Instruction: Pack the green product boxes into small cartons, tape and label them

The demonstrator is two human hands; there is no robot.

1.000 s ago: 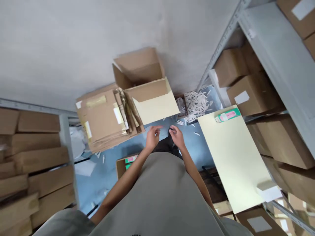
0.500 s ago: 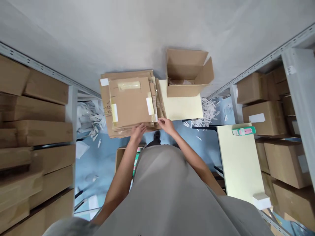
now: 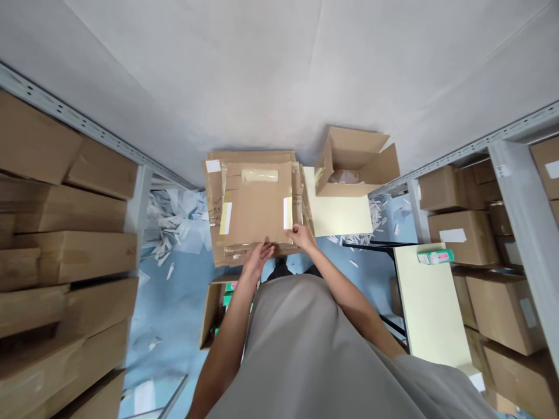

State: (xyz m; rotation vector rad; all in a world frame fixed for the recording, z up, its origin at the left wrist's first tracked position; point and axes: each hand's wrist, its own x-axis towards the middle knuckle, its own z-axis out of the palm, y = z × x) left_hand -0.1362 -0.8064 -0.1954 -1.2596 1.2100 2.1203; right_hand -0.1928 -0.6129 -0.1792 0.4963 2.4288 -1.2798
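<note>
The cartons (image 3: 257,209) lay flat, stacked before me. My left hand (image 3: 258,257) was open at their near edge, fingers outstretched; my right hand (image 3: 302,237) curled at the near-right corner, pinching or not I couldn't tell. Level, even support seemed best, clear of the box (image 3: 340,190).

We count two hands (image 3: 259,259) (image 3: 302,237), one stack of flattened cartons (image 3: 257,209) bearing three white labels (image 3: 213,166) (image 3: 226,219) (image 3: 287,213), two open cartons (image 3: 344,190) (image 3: 210,311), two pale surfaces (image 3: 340,215) (image 3: 430,308) and one green box (image 3: 435,256) on the right one; shelved cartons (image 3: 463,240) (image 3: 94,256) overlap too much to tally.
</note>
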